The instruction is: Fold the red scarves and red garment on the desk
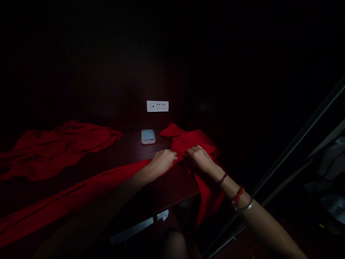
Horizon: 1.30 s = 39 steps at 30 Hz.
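Observation:
A long piece of red cloth (107, 181) stretches from the lower left across a dark wooden desk to the right, where part of it bunches up and hangs over the desk's edge. Near the middle of the view my left hand (163, 161) is closed on the cloth's upper edge. Just to its right, my right hand (201, 158) grips the same edge, fingers curled. A short stretch of red fabric runs between the two hands. My fingertips are partly hidden by the backs of the hands.
A second heap of red cloth (64, 145) lies crumpled at the left. A phone (148, 137) rests on the desk (132, 142) below a white wall socket (157, 106). Pale diagonal rails (299, 147) stand at the right. The surroundings are very dark.

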### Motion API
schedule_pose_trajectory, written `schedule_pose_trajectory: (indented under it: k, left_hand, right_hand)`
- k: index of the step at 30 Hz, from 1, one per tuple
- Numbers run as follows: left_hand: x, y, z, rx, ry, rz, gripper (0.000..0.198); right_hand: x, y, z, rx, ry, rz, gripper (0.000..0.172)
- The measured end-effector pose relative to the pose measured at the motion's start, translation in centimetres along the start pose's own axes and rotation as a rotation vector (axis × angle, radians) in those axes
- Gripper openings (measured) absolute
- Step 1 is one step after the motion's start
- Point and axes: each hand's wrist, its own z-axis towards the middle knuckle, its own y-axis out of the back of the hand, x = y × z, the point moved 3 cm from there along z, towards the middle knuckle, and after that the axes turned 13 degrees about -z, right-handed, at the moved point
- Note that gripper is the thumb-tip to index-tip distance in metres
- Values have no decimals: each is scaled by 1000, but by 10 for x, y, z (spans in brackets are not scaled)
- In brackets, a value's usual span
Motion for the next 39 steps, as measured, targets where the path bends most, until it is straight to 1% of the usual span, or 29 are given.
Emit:
schedule_pose_trajectory:
  k: [2, 4, 8, 10, 13, 14, 17, 20, 24, 26, 29, 32, 33, 36, 39]
  left_hand:
    - [3, 4, -4, -17, -25, -13, 23]
    - [8, 7, -7, -8, -35, -25, 24]
    - [15, 8, -8, 83, 0, -43, 15]
    - [14, 8, -8, 98, 11, -53, 15]
    - [10, 8, -8, 96, -15, -58, 19]
    - [9, 8, -8, 96, -25, -54, 20]
    - [9, 8, -8, 99, -41, -32, 24]
    - [12, 11, -8, 104, -33, -5, 24]
    - [18, 16, -10, 179, -34, 43, 18]
    - [21, 18, -11, 203, -31, 60, 18]
    - [23, 22, -11, 145, -23, 72, 19]
    - [23, 25, -11, 105, -37, 77, 19]
    - [23, 26, -11, 114, -39, 81, 19]
    - [25, 29, -12, 158, -17, 103, 18]
    - [27, 32, -13, 210, 32, 115, 18]
  right_hand:
    - [-1, -1, 0, 12, -11, -17, 20]
    - [-2, -2, 0, 26, -12, -32, 20]
    - [-1, 3, -1, 52, 7, -25, 21]
    - [2, 9, -1, 11, 26, 15, 22]
    - [11, 18, 1, -54, 67, 59, 33]
    - [14, 19, 2, -51, 77, 59, 31]
    - [18, 18, 6, -12, 74, 45, 17]
    - [17, 15, 8, 15, 66, 46, 15]
    - [12, 14, 6, 31, 44, 15, 11]
    - [11, 15, 5, 41, 26, -10, 11]
    - [16, 19, 3, 18, 40, 4, 13]
    - [24, 22, 3, -53, 50, 39, 23]
    - [25, 22, 3, -62, 43, 41, 23]
    - [25, 18, 5, -45, 12, 59, 14]
    - [23, 15, 8, -51, 21, 122, 17]
